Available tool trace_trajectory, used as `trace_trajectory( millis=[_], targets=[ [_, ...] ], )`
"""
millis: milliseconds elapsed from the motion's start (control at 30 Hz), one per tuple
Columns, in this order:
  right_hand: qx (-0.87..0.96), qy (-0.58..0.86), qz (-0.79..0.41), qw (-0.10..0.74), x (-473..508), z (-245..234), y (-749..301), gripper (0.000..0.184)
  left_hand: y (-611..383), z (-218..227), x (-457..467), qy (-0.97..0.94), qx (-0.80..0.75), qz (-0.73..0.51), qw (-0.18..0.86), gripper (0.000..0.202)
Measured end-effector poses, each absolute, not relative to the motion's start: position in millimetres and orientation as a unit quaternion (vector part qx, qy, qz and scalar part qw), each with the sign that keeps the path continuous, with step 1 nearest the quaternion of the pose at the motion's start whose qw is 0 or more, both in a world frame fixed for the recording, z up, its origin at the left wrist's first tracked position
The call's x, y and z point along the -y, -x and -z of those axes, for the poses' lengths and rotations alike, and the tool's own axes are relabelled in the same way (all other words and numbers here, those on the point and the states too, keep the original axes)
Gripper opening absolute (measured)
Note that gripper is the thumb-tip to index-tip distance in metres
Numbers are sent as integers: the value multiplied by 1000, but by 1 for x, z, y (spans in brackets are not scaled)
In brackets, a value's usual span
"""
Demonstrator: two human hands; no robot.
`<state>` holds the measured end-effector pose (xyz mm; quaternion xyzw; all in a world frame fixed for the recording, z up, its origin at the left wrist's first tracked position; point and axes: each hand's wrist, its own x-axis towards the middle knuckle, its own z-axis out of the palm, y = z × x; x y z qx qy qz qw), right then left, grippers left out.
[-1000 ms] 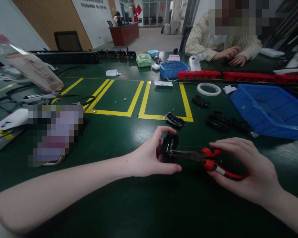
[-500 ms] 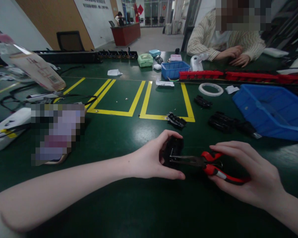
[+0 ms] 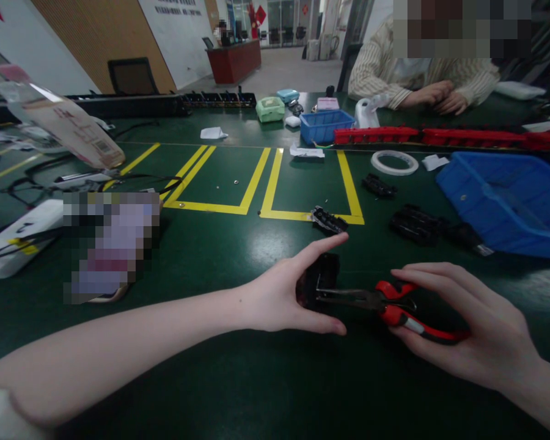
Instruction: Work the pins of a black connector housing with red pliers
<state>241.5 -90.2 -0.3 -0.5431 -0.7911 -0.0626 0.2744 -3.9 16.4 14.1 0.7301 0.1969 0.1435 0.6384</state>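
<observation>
My left hand point(image 3: 284, 293) cups a small black plastic part point(image 3: 318, 281) between thumb and fingers, low over the green table point(image 3: 256, 379). Red-handled needle-nose pliers point(image 3: 394, 308) lie in my right hand point(image 3: 467, 330), whose fingers close round the handles. The pliers' tips reach left into the black part. Both hands are near the table's front middle.
More black parts point(image 3: 329, 220) point(image 3: 415, 225) lie beyond my hands, by yellow floor-tape lines point(image 3: 266, 183). A big blue bin point(image 3: 504, 201) stands at the right, a small blue bin point(image 3: 323, 125) and a tape roll point(image 3: 394, 162) further back. Another person sits across the table point(image 3: 421, 82).
My left index finger has stretched out straighter over the black part. Both hands and the pliers have shifted slightly right and down in view.
</observation>
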Motion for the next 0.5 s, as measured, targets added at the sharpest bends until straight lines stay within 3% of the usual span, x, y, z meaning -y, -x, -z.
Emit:
trace_trajectory(
  millis=[133, 500],
  targets=[
    [792, 539, 68, 277, 91, 0, -240, 43, 3, -16, -18, -738, -211, -138, 627, 76],
    [803, 524, 84, 270, 92, 2, -247, 45, 2, -18, -16, -712, -224, -136, 652, 73]
  ],
)
